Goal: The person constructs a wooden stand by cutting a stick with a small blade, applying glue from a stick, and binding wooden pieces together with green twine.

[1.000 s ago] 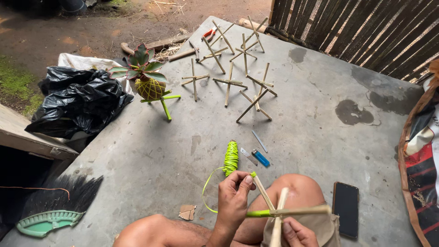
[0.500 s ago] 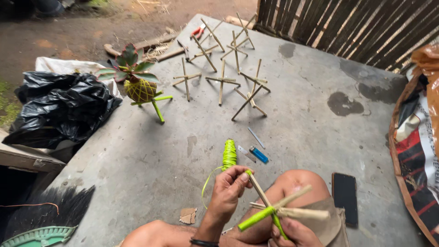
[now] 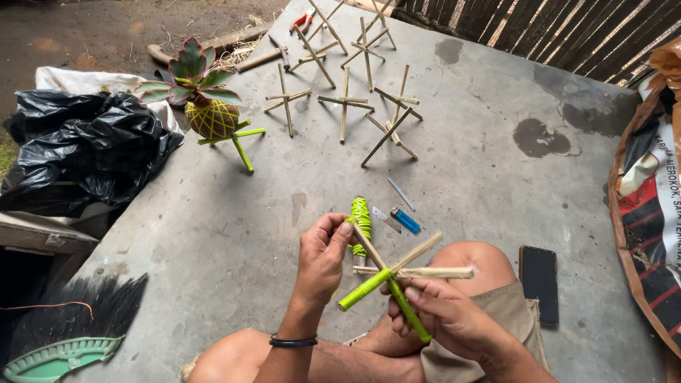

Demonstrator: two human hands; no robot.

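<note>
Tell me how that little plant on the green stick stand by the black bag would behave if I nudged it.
The plant on the green stick stand would probably tip rather than slide: its yellow-wrapped ball and broad leaves sit high over thin splayed legs. It looks light, so a small push could likely shift it on the concrete slab. The stick legs seem stiff, though the leaves may bend or bruise.

A dark-screened phone [image 3: 539, 284] lies flat beside the knee; a red-and-white printed sack [image 3: 649, 191] stands at right.
</note>
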